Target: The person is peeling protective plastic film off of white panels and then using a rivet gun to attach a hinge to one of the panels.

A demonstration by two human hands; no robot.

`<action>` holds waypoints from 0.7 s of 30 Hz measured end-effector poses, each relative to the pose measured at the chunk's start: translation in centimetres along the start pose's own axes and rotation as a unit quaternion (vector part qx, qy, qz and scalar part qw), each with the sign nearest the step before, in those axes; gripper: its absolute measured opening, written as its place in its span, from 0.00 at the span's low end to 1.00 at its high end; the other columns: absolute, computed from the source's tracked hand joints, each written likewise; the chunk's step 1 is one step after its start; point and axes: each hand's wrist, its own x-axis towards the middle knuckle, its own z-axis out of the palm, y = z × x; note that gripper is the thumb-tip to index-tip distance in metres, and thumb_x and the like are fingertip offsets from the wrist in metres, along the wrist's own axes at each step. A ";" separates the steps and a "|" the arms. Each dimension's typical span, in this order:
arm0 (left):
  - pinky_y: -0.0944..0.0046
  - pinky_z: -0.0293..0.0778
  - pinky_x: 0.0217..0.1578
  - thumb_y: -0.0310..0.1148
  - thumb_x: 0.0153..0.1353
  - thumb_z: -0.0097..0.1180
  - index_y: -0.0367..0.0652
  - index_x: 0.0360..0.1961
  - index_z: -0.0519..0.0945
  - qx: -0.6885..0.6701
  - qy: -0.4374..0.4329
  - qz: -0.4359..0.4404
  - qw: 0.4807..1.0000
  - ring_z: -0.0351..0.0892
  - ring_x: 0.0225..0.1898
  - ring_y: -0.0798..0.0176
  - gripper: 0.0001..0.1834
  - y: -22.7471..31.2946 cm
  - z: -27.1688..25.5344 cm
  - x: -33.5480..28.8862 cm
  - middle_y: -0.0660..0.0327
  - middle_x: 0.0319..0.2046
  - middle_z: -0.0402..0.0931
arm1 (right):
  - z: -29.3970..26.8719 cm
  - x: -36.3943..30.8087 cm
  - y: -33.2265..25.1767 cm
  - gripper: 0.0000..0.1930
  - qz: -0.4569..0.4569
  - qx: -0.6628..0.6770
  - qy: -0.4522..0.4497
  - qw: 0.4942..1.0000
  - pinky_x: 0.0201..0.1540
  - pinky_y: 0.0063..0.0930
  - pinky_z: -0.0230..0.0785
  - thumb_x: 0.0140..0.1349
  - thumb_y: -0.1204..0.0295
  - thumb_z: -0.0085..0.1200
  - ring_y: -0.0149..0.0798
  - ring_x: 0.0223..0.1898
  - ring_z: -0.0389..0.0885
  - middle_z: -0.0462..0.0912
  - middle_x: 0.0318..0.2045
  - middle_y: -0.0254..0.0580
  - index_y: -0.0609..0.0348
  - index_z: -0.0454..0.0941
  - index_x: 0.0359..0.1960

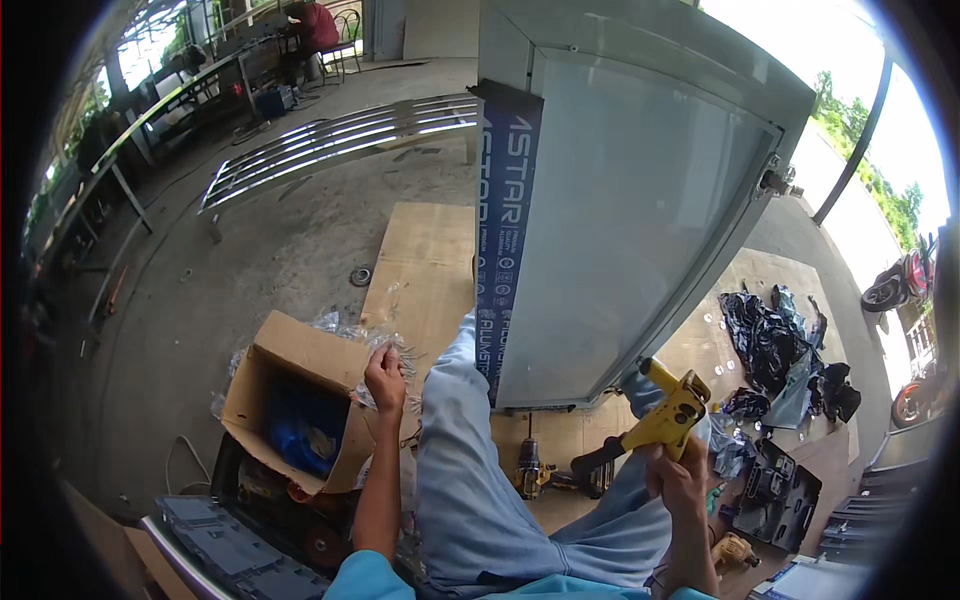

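My left hand [385,378] is closed, its fingertips by a clear plastic bag [408,350] with thin silvery pieces near it. Whether something small sits in those fingers is hidden. In my right hand [682,475] is a yellow hand tool [672,412] with a black end, raised above my right leg. A large pale framed panel [620,210] stands upright in front of me, between and beyond my knees. Dark blue printed protective film [508,210] runs along its left edge. Below it, a yellow and black cordless drill [530,470] rests between my legs.
An open cardboard box [300,350] holding blue plastic stands left, above an open toolbox [240,545]. Crumpled black plastic [765,340] and an open black case [775,500] lie right. A slatted metal frame [330,145] stands farther back; a person [318,28] sits behind.
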 end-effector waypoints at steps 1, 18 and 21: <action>0.68 0.71 0.28 0.27 0.64 0.49 0.37 0.37 0.77 -0.140 -0.011 0.022 0.990 0.77 0.27 0.66 0.06 5.2 -1.2 -1.3 0.60 0.29 0.77 | 1.8 0.0 -0.6 0.13 0.007 0.032 -0.034 0.999 0.10 0.15 0.57 0.60 0.70 0.56 0.23 0.10 0.66 0.78 0.24 0.38 0.68 0.73 0.41; 0.60 0.83 0.40 0.28 0.63 0.52 0.37 0.40 0.78 -0.534 -0.279 0.072 0.795 0.82 0.39 0.56 0.07 29.1 -0.6 -14.8 0.54 0.33 0.79 | 6.9 -1.9 -4.8 0.18 -0.022 0.138 -0.207 0.968 0.14 0.15 0.62 0.58 0.66 0.59 0.22 0.14 0.69 0.80 0.29 0.41 0.67 0.71 0.42; 0.67 0.82 0.32 0.25 0.61 0.54 0.36 0.42 0.79 -0.397 -0.298 0.131 0.858 0.81 0.32 0.64 0.09 29.0 -1.6 -14.2 0.57 0.32 0.78 | 6.7 -1.0 -5.0 0.18 -0.083 0.138 -0.194 0.968 0.12 0.13 0.62 0.59 0.64 0.58 0.21 0.13 0.68 0.81 0.29 0.42 0.68 0.71 0.43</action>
